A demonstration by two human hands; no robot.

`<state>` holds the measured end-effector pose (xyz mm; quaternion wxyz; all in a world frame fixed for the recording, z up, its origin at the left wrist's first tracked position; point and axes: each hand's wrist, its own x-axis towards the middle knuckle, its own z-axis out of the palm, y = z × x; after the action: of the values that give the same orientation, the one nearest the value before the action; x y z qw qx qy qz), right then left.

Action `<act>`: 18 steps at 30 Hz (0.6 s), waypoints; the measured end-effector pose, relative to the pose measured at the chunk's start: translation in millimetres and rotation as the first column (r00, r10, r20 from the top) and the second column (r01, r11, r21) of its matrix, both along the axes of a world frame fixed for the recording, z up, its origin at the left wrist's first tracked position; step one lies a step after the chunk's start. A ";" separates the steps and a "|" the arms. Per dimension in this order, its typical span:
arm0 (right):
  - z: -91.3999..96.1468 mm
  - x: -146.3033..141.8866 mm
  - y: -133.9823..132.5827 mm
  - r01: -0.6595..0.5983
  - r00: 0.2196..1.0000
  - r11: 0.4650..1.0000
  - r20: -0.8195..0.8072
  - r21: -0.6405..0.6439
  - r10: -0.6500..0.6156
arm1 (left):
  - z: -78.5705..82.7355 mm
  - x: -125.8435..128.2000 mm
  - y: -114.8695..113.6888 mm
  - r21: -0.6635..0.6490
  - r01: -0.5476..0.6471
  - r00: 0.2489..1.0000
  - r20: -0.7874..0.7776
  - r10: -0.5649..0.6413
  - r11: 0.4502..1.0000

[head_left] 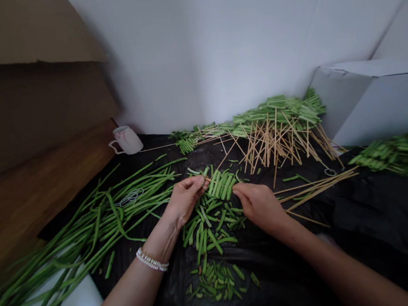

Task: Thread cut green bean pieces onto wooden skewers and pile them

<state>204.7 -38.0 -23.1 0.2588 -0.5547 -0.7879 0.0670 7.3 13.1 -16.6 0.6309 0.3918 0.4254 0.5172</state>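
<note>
Threading seems underway: left hand (190, 193) pinches stick (208, 178) left of bean row (222, 184), right hand (257, 202) pinches its right edge; next probably needs alignment.

Left forearm (129, 303), right forearm (336, 271) angle in from below, converging. Left grip (187, 195) pinched, thumb to fingertips (tendons showing at wrist). Right grip (258, 205) back upward, fingers curled, thumb against index finger. Hands apart.

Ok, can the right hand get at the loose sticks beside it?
Likely yes: the loose sticks lie just beside the right hand, with nothing seen between. But it's busy at the skewered green pieces, so it may have to leave those first.
</note>
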 end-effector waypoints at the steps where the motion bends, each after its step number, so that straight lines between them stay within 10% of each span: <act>1: 0.3 0.1 -0.1 0.000 1.000 1.000 0.007 0.007 0.000 | 0.0 0.2 -0.2 -0.008 -0.003 1.000 -0.001 0.003 1.000; 18: 1.0 -1.0 -2.8 0.018 0.997 0.999 0.072 0.046 -0.022 | -2.1 0.5 -0.4 -0.012 0.009 0.999 -0.038 -0.009 1.000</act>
<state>203.7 -40.8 -22.1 0.2432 -0.5586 -0.7925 0.0266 7.8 12.6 -18.7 0.6274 0.3997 0.4386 0.5042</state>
